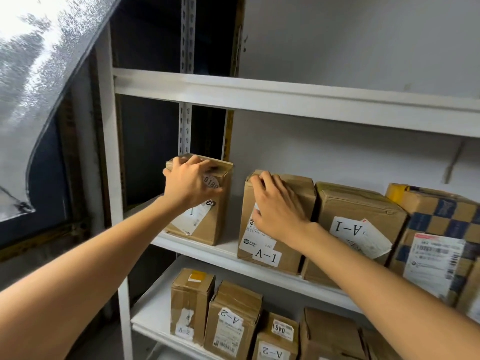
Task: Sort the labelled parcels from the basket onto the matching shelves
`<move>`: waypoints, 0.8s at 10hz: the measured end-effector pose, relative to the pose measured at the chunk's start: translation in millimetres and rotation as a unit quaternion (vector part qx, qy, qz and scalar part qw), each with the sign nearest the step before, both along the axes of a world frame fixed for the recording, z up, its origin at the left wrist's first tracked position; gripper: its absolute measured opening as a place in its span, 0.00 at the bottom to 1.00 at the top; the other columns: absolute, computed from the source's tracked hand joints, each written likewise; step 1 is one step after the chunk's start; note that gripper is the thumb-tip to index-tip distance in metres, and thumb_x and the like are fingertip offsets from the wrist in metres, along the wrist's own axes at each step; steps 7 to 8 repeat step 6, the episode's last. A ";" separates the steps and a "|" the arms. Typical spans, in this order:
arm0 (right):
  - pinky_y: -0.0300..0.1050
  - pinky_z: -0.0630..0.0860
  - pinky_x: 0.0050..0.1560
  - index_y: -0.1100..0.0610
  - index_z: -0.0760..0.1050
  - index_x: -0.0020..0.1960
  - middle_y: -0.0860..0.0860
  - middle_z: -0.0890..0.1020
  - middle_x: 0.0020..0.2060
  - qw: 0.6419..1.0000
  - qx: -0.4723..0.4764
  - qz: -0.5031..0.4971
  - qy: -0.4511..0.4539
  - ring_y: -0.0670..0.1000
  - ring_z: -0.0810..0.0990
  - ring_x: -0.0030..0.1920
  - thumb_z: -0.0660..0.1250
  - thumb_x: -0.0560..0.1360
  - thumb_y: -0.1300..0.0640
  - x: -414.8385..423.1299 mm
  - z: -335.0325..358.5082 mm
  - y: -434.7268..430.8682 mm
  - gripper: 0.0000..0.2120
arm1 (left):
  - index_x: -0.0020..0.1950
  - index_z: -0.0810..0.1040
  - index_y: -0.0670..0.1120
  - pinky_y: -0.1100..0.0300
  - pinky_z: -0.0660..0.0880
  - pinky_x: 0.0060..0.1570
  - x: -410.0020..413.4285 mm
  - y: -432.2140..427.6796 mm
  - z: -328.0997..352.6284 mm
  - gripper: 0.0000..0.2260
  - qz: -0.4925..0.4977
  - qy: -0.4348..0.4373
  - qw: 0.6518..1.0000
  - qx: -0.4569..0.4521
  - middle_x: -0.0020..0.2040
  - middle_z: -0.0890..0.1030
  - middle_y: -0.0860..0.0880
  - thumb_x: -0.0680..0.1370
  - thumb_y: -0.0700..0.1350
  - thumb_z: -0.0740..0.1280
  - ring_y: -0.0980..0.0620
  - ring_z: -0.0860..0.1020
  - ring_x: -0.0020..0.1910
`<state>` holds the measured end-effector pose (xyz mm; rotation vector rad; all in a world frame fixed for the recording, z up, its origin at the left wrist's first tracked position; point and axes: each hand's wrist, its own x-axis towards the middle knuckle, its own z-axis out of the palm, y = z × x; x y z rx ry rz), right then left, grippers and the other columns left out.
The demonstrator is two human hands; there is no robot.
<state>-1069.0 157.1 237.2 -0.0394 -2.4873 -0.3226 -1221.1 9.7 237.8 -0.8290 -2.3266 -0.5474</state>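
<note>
A small brown parcel (215,216) with a round "0180" sticker stands at the left end of the middle shelf (223,252). My left hand (191,183) grips its top and front. Beside it, with a gap between, stands a brown parcel labelled A-1 (265,255). My right hand (278,206) lies flat on that parcel's front and top edge. Further right another A-1 parcel (358,216) leans against it. The basket is out of view.
A blue-checked box (441,229) fills the right end of the middle shelf. Several A-2 parcels (233,320) stand on the shelf below. The upper shelf (285,97) shows nothing on it. A white upright (111,152) and a window lie to the left.
</note>
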 end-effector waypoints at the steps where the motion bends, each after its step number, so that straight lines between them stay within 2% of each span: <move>1: 0.48 0.70 0.63 0.58 0.65 0.65 0.55 0.69 0.63 1.000 0.003 0.004 -0.017 0.55 0.69 0.63 0.66 0.71 0.63 4.1 1.4 -1.9 0.23 | 0.69 0.71 0.56 0.44 0.70 0.58 14.1 12.7 1.2 0.33 -0.016 -0.007 1.000 -0.004 0.65 0.74 0.49 0.68 0.66 0.70 0.41 0.67 0.64; 2: 0.48 0.67 0.67 0.58 0.64 0.66 0.54 0.69 0.64 1.000 -0.002 0.007 -0.023 0.55 0.68 0.64 0.67 0.71 0.64 6.9 2.2 -0.6 0.25 | 0.67 0.73 0.56 0.45 0.70 0.59 20.7 22.9 1.1 0.33 -0.036 -0.020 0.999 -0.006 0.63 0.75 0.49 0.65 0.69 0.67 0.42 0.69 0.61; 3: 0.46 0.64 0.70 0.58 0.62 0.70 0.54 0.69 0.65 0.999 -0.013 0.016 -0.036 0.54 0.67 0.66 0.66 0.71 0.65 13.4 3.9 1.1 0.29 | 0.68 0.72 0.55 0.47 0.67 0.62 27.3 27.2 3.7 0.31 -0.039 -0.047 0.998 -0.001 0.64 0.74 0.47 0.67 0.65 0.69 0.41 0.68 0.63; 4: 0.46 0.61 0.71 0.60 0.59 0.73 0.55 0.67 0.69 0.999 -0.013 0.015 -0.042 0.54 0.65 0.69 0.65 0.71 0.67 22.1 1.8 3.5 0.32 | 0.71 0.69 0.53 0.43 0.64 0.67 35.3 26.3 7.8 0.32 -0.041 -0.071 0.997 -0.003 0.69 0.70 0.44 0.70 0.61 0.69 0.39 0.62 0.70; 5: 0.47 0.65 0.70 0.60 0.62 0.71 0.56 0.68 0.67 0.999 -0.025 0.006 -0.028 0.55 0.67 0.67 0.65 0.70 0.68 37.9 -0.6 6.1 0.30 | 0.70 0.69 0.51 0.39 0.63 0.66 54.1 28.7 7.3 0.30 -0.062 -0.045 0.997 0.021 0.70 0.68 0.44 0.70 0.58 0.71 0.39 0.59 0.72; 6: 0.45 0.64 0.69 0.61 0.64 0.70 0.55 0.69 0.66 0.999 -0.035 -0.006 -0.022 0.53 0.68 0.66 0.66 0.71 0.68 51.8 -0.8 12.5 0.28 | 0.67 0.71 0.48 0.47 0.73 0.57 79.4 40.9 13.4 0.26 -0.081 0.037 0.995 0.042 0.64 0.71 0.43 0.71 0.52 0.72 0.42 0.65 0.65; 8: 0.45 0.64 0.69 0.61 0.64 0.70 0.55 0.69 0.66 0.999 -0.035 -0.006 -0.022 0.53 0.68 0.66 0.66 0.71 0.68 51.8 -0.8 12.5 0.28 | 0.67 0.71 0.48 0.47 0.73 0.57 79.4 40.9 13.4 0.26 -0.081 0.037 0.995 0.042 0.64 0.71 0.43 0.71 0.52 0.72 0.42 0.65 0.65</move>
